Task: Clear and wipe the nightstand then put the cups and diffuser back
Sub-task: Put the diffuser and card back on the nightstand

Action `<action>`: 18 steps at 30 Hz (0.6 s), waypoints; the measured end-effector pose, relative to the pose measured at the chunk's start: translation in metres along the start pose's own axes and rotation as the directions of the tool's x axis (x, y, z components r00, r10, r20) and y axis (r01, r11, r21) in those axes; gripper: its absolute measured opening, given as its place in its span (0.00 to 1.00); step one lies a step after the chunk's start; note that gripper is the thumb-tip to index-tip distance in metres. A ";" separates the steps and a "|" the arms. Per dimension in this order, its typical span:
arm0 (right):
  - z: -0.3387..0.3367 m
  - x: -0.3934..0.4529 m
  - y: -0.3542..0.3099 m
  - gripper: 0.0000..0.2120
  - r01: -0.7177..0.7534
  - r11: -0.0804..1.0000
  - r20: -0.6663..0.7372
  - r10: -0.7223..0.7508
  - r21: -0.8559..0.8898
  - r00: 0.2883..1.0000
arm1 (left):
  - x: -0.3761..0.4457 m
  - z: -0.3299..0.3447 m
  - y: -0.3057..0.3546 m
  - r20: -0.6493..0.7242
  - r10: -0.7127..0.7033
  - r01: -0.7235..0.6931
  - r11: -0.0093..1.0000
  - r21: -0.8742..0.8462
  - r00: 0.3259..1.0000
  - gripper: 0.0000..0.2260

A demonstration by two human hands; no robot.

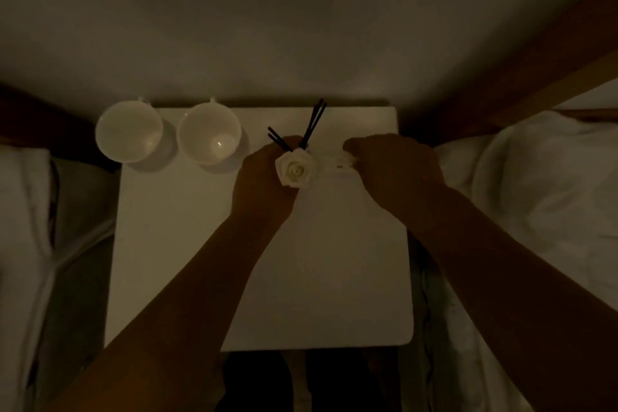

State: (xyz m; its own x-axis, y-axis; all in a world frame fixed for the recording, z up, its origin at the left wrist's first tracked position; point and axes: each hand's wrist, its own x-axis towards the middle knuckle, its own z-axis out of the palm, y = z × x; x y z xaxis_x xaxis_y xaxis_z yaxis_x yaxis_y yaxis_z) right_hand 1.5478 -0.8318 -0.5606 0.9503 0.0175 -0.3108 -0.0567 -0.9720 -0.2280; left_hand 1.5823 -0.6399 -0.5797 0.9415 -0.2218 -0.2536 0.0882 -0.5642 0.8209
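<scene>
Dim bedroom, white square worktop between two beds.
Two white round cups stand at its back; left hand grasps black diffuser reeds with a white rose; right hand pinches something pale, unclear.

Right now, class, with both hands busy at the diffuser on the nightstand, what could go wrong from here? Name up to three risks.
1. The left hand grips the white rose and dark reeds loosely bunched; a reed could slip out.
2. The right hand holds a pale, blurred item, possibly the diffuser's glass; tilting it might spill.
3. The left cup overhangs the nightstand edge; a nudge may topple it.
</scene>
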 end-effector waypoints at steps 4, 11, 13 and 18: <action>0.010 0.008 0.004 0.17 0.011 1.000 -0.017 -0.011 0.019 1.000 | 0.010 0.008 -0.010 -0.031 0.033 -0.034 0.999 -0.001 0.999 0.19; 0.006 0.030 0.007 0.16 0.004 0.999 -0.031 -0.003 0.033 1.000 | 0.031 0.011 -0.017 -0.019 0.111 -0.112 0.987 -0.111 0.994 0.18; 0.004 0.035 0.007 0.16 -0.013 0.999 -0.022 0.014 0.044 1.000 | 0.038 0.012 -0.016 -0.030 0.080 -0.083 0.989 -0.125 0.996 0.19; 0.001 0.048 0.008 0.17 -0.042 0.992 -0.020 0.044 0.118 0.999 | 0.049 0.015 -0.013 -0.085 0.103 -0.113 0.985 -0.130 0.991 0.22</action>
State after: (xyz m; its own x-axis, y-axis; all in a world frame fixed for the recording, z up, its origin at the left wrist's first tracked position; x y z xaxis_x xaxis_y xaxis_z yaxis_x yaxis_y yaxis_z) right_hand 1.5931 -0.8387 -0.5784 0.9529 -0.0305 -0.3017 -0.1319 -0.9375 -0.3219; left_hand 1.6227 -0.6556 -0.6110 0.9698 -0.2103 -0.1235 0.0224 -0.4274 0.9038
